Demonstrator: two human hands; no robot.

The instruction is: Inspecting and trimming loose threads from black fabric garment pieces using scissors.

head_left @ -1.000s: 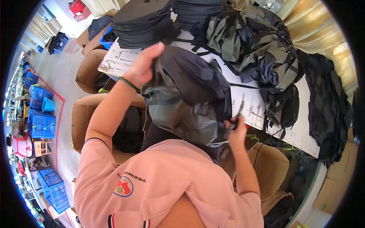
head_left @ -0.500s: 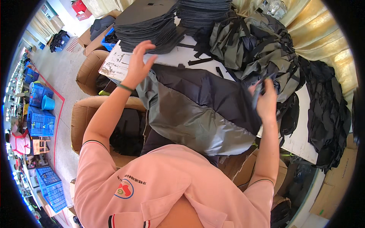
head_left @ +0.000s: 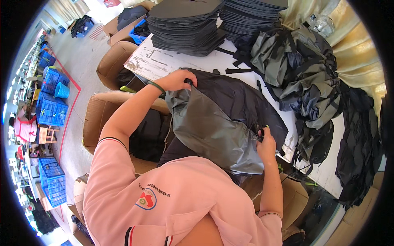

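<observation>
A large piece of sewn fabric, grey-green on one side and black on the other (head_left: 213, 123), hangs over the near edge of the table in front of me. My left hand (head_left: 180, 80) pinches its upper left edge, where a bit of black shows between thumb and fingers. At the right part of the fabric, my right hand (head_left: 266, 146) is closed around a small black tool (head_left: 260, 133), mostly hidden by the fingers. The tool's tip is against or just above the grey fabric; I cannot tell which.
Stacks of dark flat panels (head_left: 184, 28) stand at the back of the white table (head_left: 154, 61). Heaped grey and black fabric pieces (head_left: 303, 78) lie at the right. Open cardboard boxes (head_left: 102, 119) stand beside and under the table. Blue crates (head_left: 52, 108) line the floor at left.
My left hand has come down and taken hold of the fabric's edge. My right hand has moved down and left onto the fabric with the tool. The view has shifted.
</observation>
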